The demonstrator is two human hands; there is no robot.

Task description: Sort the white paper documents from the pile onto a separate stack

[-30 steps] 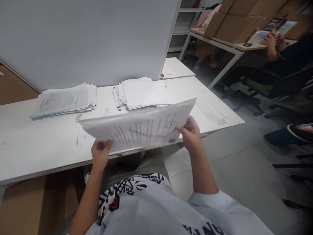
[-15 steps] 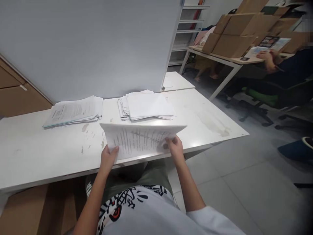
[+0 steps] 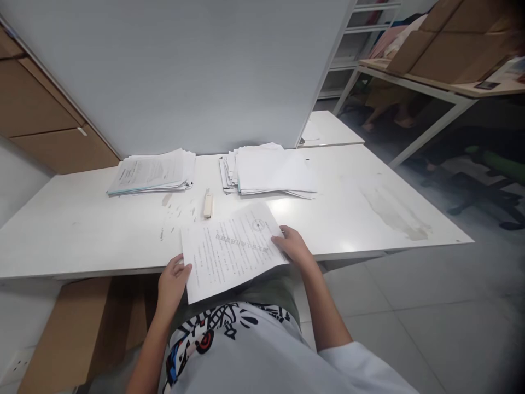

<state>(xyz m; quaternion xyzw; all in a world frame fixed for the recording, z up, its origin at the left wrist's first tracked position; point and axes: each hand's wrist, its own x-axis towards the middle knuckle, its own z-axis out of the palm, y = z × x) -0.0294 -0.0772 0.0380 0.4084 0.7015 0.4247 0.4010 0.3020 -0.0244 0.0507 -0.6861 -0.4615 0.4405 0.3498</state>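
Note:
A printed sheet of paper with rows of text and a round stamp lies tilted over the front edge of the white table. I cannot tell whether it is one sheet or several. My left hand is closed at its left edge, with the thumb against the paper. On the opposite edge, my right hand pinches it, fingers partly hidden. Just beyond the sheet is a small cream stapler.
Two stacks of paper stand at the table's back: a printed one at left, a mostly blank-topped one at right. A grey panel rises behind them. Cardboard boxes sit on another desk; part of a person shows beneath it.
The sheet, earlier bent up with its far edge raised, now lies flatter and turned, its left end nearer me. The stapler, hidden before, is now visible. My view has swung left.

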